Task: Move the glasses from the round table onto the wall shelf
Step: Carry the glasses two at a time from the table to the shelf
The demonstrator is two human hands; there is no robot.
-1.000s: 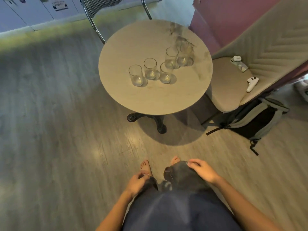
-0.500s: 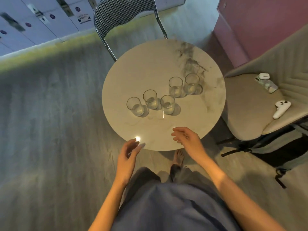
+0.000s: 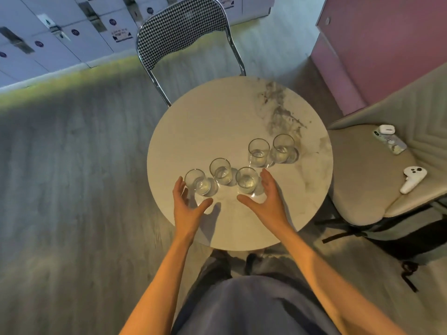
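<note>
Left hand (image 3: 187, 209) and right hand (image 3: 268, 201) are wide open and empty, cupping toward the left glass (image 3: 197, 182) and front glass (image 3: 246, 181), maybe touching. I'd grab mid-wall and lift straight.

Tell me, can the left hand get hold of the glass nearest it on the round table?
Probably yes. The left hand is open right beside the leftmost glass, fingers on its left and thumb in front, and nothing on the round table lies between them.

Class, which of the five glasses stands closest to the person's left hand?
The leftmost glass, right beside the left hand; the rest stand farther right.
</note>
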